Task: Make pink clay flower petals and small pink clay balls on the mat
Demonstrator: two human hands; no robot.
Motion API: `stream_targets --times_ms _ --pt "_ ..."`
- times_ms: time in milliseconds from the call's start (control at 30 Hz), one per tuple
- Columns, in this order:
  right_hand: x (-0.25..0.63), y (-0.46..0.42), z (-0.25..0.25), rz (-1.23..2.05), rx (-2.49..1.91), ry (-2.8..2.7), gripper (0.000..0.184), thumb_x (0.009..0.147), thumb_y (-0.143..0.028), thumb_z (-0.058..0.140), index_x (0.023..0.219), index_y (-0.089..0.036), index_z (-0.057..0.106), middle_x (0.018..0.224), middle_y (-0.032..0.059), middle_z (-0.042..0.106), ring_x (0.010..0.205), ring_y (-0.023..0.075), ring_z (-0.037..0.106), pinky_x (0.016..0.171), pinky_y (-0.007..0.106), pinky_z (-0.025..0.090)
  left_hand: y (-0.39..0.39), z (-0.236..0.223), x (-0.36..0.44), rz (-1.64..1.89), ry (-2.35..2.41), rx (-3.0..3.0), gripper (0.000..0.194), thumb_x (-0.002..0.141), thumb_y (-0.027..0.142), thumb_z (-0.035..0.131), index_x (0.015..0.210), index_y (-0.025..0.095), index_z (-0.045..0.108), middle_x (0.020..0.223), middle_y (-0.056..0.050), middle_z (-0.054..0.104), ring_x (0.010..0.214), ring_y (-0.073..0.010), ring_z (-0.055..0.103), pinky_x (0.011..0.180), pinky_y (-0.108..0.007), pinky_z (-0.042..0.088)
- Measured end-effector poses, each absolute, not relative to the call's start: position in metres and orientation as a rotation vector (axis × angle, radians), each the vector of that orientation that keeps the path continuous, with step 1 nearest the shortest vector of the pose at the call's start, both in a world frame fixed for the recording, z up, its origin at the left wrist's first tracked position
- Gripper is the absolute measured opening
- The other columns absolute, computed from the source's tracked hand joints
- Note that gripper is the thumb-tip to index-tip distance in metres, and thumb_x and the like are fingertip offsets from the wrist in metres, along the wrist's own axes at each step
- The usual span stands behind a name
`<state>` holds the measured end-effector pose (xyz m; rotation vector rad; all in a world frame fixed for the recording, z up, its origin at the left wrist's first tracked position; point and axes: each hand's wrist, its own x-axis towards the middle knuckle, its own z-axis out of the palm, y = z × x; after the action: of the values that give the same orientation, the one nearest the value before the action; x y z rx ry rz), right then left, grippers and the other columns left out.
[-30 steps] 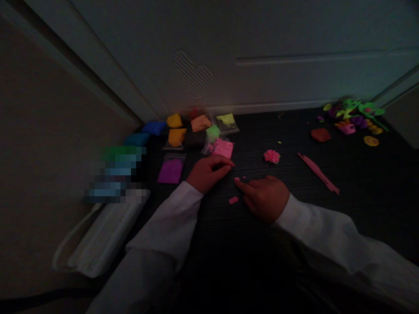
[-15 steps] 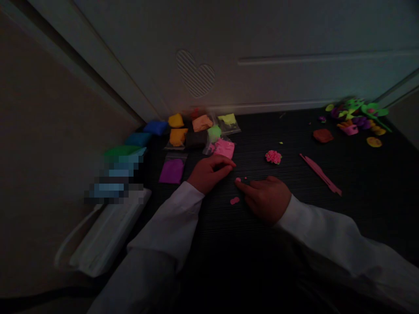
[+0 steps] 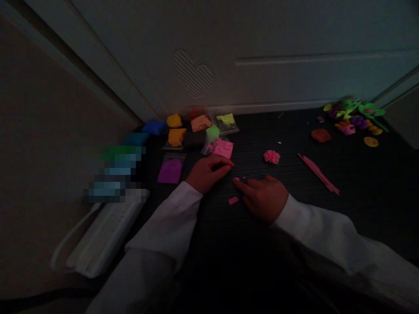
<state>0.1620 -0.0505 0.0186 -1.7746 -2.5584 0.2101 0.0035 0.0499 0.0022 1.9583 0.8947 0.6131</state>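
My right hand point(image 3: 263, 198) has its index finger stretched out, the tip on a small pink clay piece point(image 3: 236, 179) on the dark tabletop. Its other fingers are bent, and it grips nothing. A tiny pink ball point(image 3: 244, 177) lies just above that finger; a flattened pink piece point(image 3: 233, 200) is below it. My left hand point(image 3: 207, 174) rests in front of an opened pink clay packet point(image 3: 223, 148). Its fingers reach forward, loosely bent, with the thumb close beneath them; I see nothing held, though the palm is hidden. A pink ruffled clay flower point(image 3: 272, 157) sits beyond my right hand.
Clay packets include purple point(image 3: 170, 170), orange point(image 3: 176, 137) and blue point(image 3: 153, 127). A white power strip point(image 3: 104, 237) lies left. Pink modelling tools point(image 3: 318, 173), a reddish-brown lump point(image 3: 321, 135) and colourful clay figures point(image 3: 356, 113) are on the right. A white panel point(image 3: 278, 83) stands behind.
The whole view has shifted slightly. Both hands hold nearly the same pose, with the right index fingertip still on the small pink piece.
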Motion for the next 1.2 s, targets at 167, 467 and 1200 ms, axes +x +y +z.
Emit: stream_targets --times_ms 167,467,1200 --pt "0.1625 -0.0512 0.0176 0.219 -1.78 -2.543 0.041 0.081 -0.028 0.03 0.121 -0.021 0.036 0.103 0.0064 0.057 0.078 0.0204 0.056 0.066 0.034 0.03 0.0495 0.0028 0.0037 0.611 0.901 1.972 0.018 0.072 0.026 0.049 0.081 0.016 0.06 0.087 -0.003 0.06 0.081 -0.0135 0.054 0.074 -0.028 0.041" --pt "0.1619 -0.0507 0.0163 0.218 -1.797 -2.509 0.042 0.08 -0.027 0.031 0.122 -0.021 0.034 0.099 0.0064 0.059 0.077 0.02 0.056 0.066 0.034 0.031 0.0492 0.0023 0.0041 0.634 0.891 1.962 0.018 0.072 0.026 0.049 0.081 0.016 0.061 0.086 -0.003 0.06 0.08 -0.0134 0.055 0.074 -0.027 0.041" --pt "0.1634 -0.0494 0.0154 0.215 -1.774 -2.469 0.037 0.08 -0.026 0.032 0.116 -0.021 0.041 0.092 0.0027 0.062 0.073 0.0173 0.057 0.063 0.031 0.031 0.0501 -0.0008 0.0027 0.63 0.89 1.957 0.018 0.072 0.027 0.049 0.083 0.017 0.06 0.087 -0.003 0.06 0.081 -0.0135 0.055 0.074 -0.028 0.041"
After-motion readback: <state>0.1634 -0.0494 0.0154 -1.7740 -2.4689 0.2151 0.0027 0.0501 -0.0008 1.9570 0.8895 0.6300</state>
